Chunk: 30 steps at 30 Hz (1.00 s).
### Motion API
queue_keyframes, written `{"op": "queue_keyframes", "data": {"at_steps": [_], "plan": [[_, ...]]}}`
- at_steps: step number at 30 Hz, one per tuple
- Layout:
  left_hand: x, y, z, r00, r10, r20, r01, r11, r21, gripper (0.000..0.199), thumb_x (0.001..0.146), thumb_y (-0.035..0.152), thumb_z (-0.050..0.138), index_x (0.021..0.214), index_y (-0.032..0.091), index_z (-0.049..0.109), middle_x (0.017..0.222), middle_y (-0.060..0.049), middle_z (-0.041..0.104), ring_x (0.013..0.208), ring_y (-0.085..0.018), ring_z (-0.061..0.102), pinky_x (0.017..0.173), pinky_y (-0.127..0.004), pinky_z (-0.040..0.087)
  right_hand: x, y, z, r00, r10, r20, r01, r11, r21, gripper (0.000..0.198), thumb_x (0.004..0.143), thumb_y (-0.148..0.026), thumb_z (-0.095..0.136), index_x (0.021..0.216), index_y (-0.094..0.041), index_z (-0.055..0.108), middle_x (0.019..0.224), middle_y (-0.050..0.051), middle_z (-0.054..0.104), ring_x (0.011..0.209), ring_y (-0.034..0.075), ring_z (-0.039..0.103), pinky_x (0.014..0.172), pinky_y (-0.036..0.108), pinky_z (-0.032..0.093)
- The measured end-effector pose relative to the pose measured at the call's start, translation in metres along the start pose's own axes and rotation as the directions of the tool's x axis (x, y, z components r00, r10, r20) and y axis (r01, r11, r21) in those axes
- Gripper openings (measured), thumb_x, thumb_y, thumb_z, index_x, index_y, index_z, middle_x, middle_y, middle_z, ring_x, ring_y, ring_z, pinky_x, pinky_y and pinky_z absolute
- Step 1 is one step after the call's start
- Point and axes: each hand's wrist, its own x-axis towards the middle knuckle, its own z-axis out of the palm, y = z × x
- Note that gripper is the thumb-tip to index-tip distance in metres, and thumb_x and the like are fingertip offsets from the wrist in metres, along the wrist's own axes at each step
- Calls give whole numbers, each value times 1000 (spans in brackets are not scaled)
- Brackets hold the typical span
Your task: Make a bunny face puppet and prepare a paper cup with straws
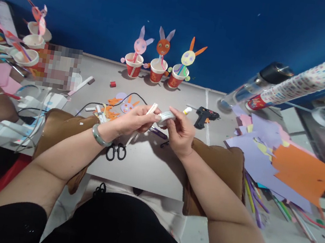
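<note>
Left hand pinches white sticks aslant, seemingly keeping thumb tip free at the tape roll gripped by right hand.

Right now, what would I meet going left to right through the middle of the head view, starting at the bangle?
Bangle, left hand, held roll, right hand, glue gun, bottle, orange paper.

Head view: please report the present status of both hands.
Left hand holding white sticks. Right hand gripping whitish roll. Black-handled scissors lying close by, seemingly not in the way.
</note>
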Motion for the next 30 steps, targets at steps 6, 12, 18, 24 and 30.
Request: {"op": "queue_keyframes", "data": {"at_steps": [6,12,18,24,30], "plan": [[0,-3,-2,999,22,29,-22,1000,22,37,81,48,78,95,17,61,48,12,36,40,-3,28,41,-20,18,-3,5,0,1000,-17,-10,17,1000,-15,35,100,-39,59,133,-30,68,99,5,71,69,12,66,64,29,61],[-1,-1,0,1000,-4,27,4,1000,13,40,78,47,79,97,17,61,49,13,36,40,-3,29,41,-20,19,-3,7,-1,998,-52,-31,50,998,-47,34,100,-39,59,132,-29,69,103,6,72,73,14,67,65,30,60],[-1,0,2,998,9,58,-9,1000,-7,35,79,41,77,98,18,59,49,14,36,39,-3,28,42,-20,19,-1,6,-1,997,-66,-46,64,996,-55,33,100,-38,59,130,-30,69,99,4,72,71,13,66,64,29,59],[0,-3,6,1000,23,4,-23,999,-44,30,74,35,75,91,20,55,49,14,36,38,-3,25,41,-20,18,-2,5,1,995,-16,-96,13,999,-40,32,97,-42,64,127,-31,71,91,2,69,63,12,63,55,27,58],[-1,-1,3,999,34,1,-34,999,9,38,78,47,78,92,17,60,48,13,35,39,-3,26,40,-20,16,-5,2,2,995,-39,-88,32,996,-80,33,97,-41,64,128,-30,70,95,4,70,71,14,67,58,27,60]]}}
